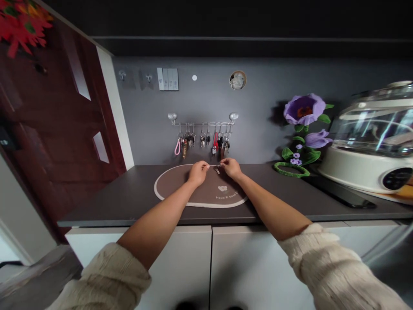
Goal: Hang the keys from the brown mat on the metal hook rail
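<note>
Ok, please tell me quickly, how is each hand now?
Left hand: closed in a pinch, held thing unclear.
Right hand: pinching a small metal piece.

Small metal key [217, 170] tilted just above oval brown placemat [171, 185]

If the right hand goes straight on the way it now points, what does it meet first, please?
Likely the small metal key, just ahead of the right hand's fingers, over the mat. The left hand is just beyond it. Depth is unclear here.
</note>
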Demonstrator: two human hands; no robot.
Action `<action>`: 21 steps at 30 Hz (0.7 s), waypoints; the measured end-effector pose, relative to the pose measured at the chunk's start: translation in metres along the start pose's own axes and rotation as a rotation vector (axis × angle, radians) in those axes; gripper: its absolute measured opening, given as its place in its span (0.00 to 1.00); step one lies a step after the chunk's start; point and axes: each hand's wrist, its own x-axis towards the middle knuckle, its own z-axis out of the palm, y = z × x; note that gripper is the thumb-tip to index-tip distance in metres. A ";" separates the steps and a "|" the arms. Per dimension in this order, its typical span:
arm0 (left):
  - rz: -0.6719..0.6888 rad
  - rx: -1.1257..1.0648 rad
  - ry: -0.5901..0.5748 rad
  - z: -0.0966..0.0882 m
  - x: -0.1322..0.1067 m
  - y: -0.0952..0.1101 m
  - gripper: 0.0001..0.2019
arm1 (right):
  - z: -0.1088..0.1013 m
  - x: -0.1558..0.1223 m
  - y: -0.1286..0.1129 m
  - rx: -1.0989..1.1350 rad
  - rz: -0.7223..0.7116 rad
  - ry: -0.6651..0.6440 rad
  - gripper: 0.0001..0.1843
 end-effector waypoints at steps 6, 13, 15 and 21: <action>0.006 0.048 -0.023 0.000 0.001 -0.002 0.06 | 0.006 0.004 0.002 -0.131 -0.066 -0.044 0.08; -0.011 0.087 -0.036 0.000 0.000 -0.001 0.06 | 0.013 0.008 0.007 -0.119 -0.067 -0.058 0.09; -0.013 0.099 -0.044 -0.001 -0.001 0.001 0.06 | 0.014 0.007 0.008 -0.188 -0.088 -0.061 0.08; -0.015 0.117 -0.050 -0.002 -0.001 0.001 0.06 | 0.011 0.004 0.004 -0.337 -0.131 -0.088 0.04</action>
